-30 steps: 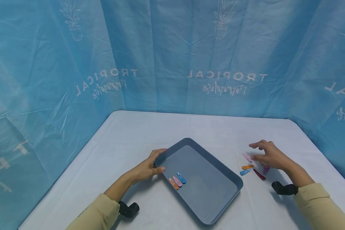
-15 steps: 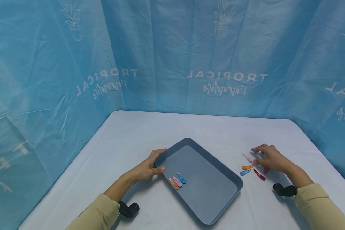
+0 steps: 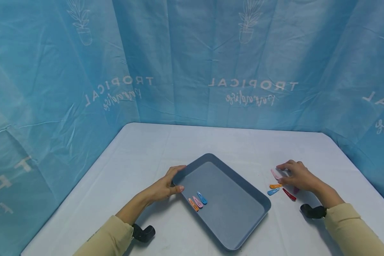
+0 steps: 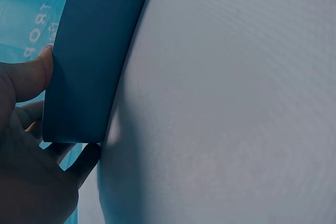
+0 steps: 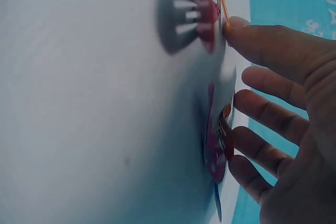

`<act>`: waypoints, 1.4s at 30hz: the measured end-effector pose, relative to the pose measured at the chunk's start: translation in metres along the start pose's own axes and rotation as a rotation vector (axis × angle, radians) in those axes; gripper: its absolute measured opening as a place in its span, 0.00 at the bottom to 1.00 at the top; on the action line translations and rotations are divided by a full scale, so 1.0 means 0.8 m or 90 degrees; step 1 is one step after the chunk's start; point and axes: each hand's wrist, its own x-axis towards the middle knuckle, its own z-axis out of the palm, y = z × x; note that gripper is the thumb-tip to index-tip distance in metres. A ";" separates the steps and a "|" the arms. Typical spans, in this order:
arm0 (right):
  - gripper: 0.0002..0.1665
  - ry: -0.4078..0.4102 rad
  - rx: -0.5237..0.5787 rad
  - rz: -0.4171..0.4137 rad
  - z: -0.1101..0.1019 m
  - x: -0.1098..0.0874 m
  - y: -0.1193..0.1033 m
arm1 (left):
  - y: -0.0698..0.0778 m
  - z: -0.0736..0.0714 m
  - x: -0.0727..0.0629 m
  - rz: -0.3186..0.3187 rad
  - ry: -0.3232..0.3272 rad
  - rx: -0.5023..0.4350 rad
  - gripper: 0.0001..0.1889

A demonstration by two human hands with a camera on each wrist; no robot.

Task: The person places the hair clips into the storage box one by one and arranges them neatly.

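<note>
My left hand (image 3: 162, 185) grips a corner of the grey tray (image 3: 233, 199), its thumb over the rim and its fingers along the outside wall. Inside the tray lie an orange snap hair clip (image 3: 193, 204), a pink one (image 3: 197, 202) and a blue one (image 3: 202, 198) side by side. Over the loose clips at the right, my right hand (image 3: 300, 175) has its fingers spread and loosely bent. Its thumb tip is right at an orange hair clip (image 5: 222, 1); its index finger reaches past a pink hair clip (image 3: 275, 173). A purple hair clip (image 5: 211, 150) lies beneath the palm, mostly hidden in the head view.
A light-blue hair clip (image 3: 273, 191) and a red one (image 3: 289, 194) lie on the white table (image 3: 166, 142) in front of the right hand. Blue printed curtains (image 3: 192, 64) surround the table's back and sides. Each wrist carries a black camera mount (image 3: 144, 234).
My right hand has come down closer to the loose clips and shifted slightly left. The pink clip beside it has moved a little. The left hand and tray have stayed in place.
</note>
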 end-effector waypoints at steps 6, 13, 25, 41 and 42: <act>0.37 -0.010 0.006 0.013 0.001 0.006 -0.003 | -0.001 0.000 0.001 0.005 0.002 0.002 0.38; 0.39 -0.031 0.032 0.027 0.002 0.008 -0.009 | -0.004 0.000 0.001 0.007 0.000 0.003 0.37; 0.37 -0.003 -0.007 0.021 0.004 0.011 -0.009 | -0.002 0.000 0.001 0.010 -0.002 0.003 0.38; 0.33 0.010 0.005 -0.014 -0.003 0.008 -0.019 | -0.004 -0.001 0.001 0.005 -0.003 0.001 0.38; 0.33 0.014 0.008 -0.024 -0.005 0.008 -0.021 | -0.003 -0.001 0.001 0.006 -0.004 0.002 0.38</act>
